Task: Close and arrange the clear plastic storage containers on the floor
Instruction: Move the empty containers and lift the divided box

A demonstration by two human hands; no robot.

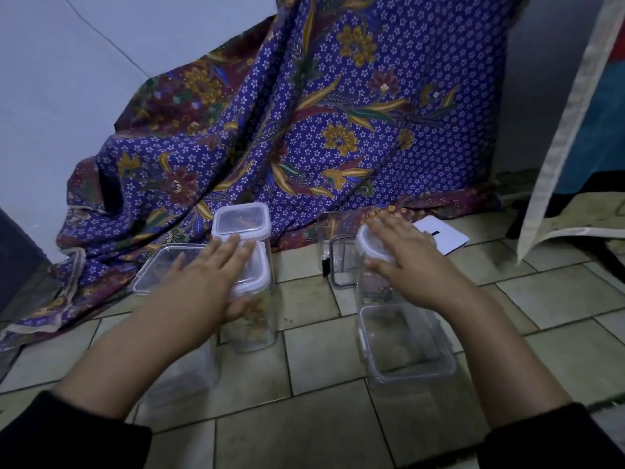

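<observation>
Several clear plastic containers stand on the tiled floor. My left hand (209,282) lies flat on the white-rimmed lid of a tall container (252,319), thumb against its side. Behind it stands another lidded container (241,221). A loose clear lid (162,265) lies to the left. My right hand (406,262) presses on the white lid (367,243) of a tall container (375,292). In front of that one sits an open, lidless container (406,346). Another open clear container (341,262) stands behind it. A further clear container (182,370) under my left forearm is blurred.
A purple floral batik cloth (304,113) drapes down the wall and onto the floor behind the containers. A white flat card or lid (443,236) lies at the back right. A pale fabric strip (568,130) hangs at the right. Bare tiles (304,418) lie near me.
</observation>
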